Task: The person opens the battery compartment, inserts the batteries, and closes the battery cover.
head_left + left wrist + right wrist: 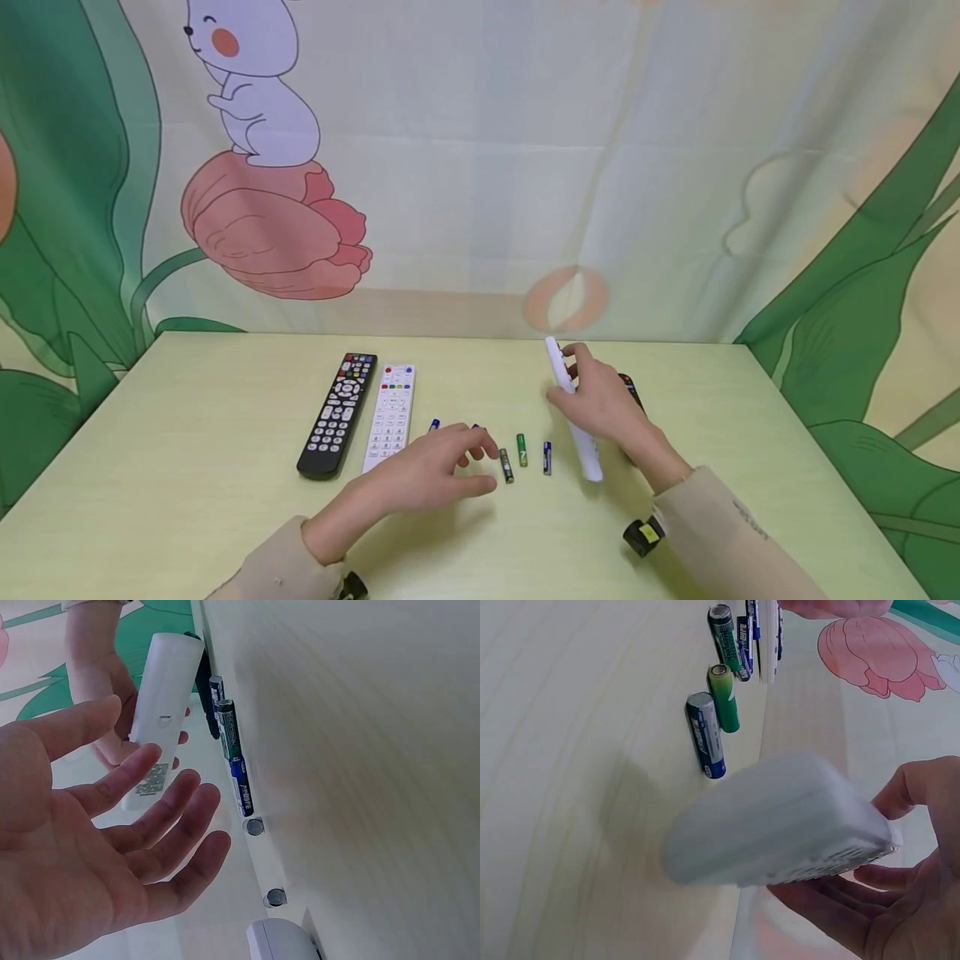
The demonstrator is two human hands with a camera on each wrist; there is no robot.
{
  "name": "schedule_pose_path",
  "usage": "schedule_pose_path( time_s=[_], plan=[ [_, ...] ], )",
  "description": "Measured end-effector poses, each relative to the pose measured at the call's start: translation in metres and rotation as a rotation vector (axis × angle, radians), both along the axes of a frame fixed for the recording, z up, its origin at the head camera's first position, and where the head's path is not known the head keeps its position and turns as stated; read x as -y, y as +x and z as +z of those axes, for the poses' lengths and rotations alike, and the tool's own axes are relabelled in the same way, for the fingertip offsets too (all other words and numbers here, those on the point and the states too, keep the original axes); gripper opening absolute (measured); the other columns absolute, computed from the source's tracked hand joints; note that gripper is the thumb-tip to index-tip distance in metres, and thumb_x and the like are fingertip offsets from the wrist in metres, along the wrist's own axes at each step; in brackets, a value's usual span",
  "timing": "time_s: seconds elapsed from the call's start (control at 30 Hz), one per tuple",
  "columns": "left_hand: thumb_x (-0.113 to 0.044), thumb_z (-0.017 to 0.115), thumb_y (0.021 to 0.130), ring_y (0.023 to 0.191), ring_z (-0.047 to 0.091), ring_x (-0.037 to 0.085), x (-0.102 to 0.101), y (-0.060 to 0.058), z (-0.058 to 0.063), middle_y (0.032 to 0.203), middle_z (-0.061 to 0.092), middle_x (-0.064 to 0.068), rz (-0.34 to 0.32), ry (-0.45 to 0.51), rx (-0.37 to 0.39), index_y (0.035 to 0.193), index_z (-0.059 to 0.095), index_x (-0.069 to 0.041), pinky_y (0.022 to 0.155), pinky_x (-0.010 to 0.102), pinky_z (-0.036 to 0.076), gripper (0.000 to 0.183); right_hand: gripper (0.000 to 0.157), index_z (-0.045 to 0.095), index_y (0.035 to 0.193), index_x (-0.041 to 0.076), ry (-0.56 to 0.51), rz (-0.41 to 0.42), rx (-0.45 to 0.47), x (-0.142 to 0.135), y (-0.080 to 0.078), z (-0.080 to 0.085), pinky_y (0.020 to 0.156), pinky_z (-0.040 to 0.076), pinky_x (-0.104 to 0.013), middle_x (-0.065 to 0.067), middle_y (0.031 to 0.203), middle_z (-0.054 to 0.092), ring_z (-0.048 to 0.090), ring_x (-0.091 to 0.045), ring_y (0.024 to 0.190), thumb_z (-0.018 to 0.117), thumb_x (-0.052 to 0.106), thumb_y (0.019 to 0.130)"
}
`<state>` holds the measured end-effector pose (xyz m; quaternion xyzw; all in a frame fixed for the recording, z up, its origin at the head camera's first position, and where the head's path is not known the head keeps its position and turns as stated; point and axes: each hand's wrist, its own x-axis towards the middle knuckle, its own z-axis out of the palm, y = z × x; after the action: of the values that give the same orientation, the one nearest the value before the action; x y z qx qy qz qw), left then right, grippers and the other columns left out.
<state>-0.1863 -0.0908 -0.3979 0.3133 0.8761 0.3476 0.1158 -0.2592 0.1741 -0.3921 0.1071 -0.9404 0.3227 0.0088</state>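
Observation:
A white remote control (587,454) is held up on edge above the table, gripped by my right hand (603,408) between thumb and fingers. Its back, with a small latch and a printed label, faces the left wrist camera (166,690). My left hand (431,471) hovers over the table with fingers spread and loosely bent, holding nothing. Between the hands lie a dark battery (507,466), a green battery (522,450) and a blue-and-silver battery (547,458). Two blue batteries, one by its tip (434,425), are mostly hidden behind the left hand.
On the left of the table lie a black remote (337,417) and a second white remote (392,408), whose lower end is near my left hand. Another dark remote (632,388) is partly hidden behind my right hand. A printed curtain (465,167) hangs along the table's far edge.

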Motion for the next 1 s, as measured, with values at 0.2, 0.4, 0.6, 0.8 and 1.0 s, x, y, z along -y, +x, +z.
schedule_pose_path(
  time_s=[0.2,0.4,0.6,0.8,1.0],
  plan=[
    [-0.026,0.071,0.098,0.108,0.061,0.028,0.000,0.001,0.000,0.115,0.065,0.006,-0.008,-0.002,-0.003,0.118,0.066,-0.011,0.089,0.043,0.052,0.025,0.057,0.041,0.146,0.000,-0.062,0.016,-0.010,0.002,0.004,0.003,0.059,0.057,-0.036,-0.024,0.118,0.064,0.066,-0.027,0.079,0.057,0.021,0.095],
    [-0.027,0.071,0.098,0.108,0.061,0.028,0.000,0.002,0.000,0.115,0.065,0.005,-0.014,-0.007,-0.011,0.119,0.066,-0.012,0.088,0.043,0.052,0.026,0.057,0.037,0.148,-0.005,-0.073,0.032,-0.011,0.004,0.006,0.007,0.054,0.056,-0.033,-0.027,0.115,0.063,0.065,-0.027,0.076,0.054,0.016,0.097],
    [-0.027,0.071,0.098,0.108,0.061,0.028,-0.002,0.002,0.001,0.117,0.065,0.005,-0.013,-0.005,-0.022,0.119,0.067,-0.012,0.089,0.042,0.052,0.026,0.056,0.038,0.147,-0.004,-0.103,0.059,-0.006,0.004,0.006,0.011,0.065,0.060,-0.039,-0.027,0.121,0.063,0.068,-0.032,0.089,0.055,0.017,0.098],
    [-0.029,0.071,0.099,0.109,0.062,0.028,-0.002,0.002,0.002,0.119,0.065,0.005,-0.013,0.002,-0.017,0.120,0.067,-0.011,0.089,0.042,0.053,0.028,0.051,0.045,0.142,-0.004,-0.131,0.060,-0.001,0.004,0.007,0.015,0.069,0.061,-0.039,-0.024,0.119,0.063,0.069,-0.031,0.091,0.061,0.016,0.097],
    [-0.024,0.070,0.099,0.106,0.062,0.029,-0.004,0.001,0.002,0.119,0.065,0.006,-0.022,0.036,-0.058,0.122,0.065,-0.010,0.090,0.042,0.052,0.028,0.048,0.049,0.139,0.000,-0.222,0.043,0.009,0.006,0.008,0.018,0.073,0.060,-0.038,-0.020,0.120,0.063,0.067,-0.033,0.098,0.065,0.016,0.097]
  ],
)
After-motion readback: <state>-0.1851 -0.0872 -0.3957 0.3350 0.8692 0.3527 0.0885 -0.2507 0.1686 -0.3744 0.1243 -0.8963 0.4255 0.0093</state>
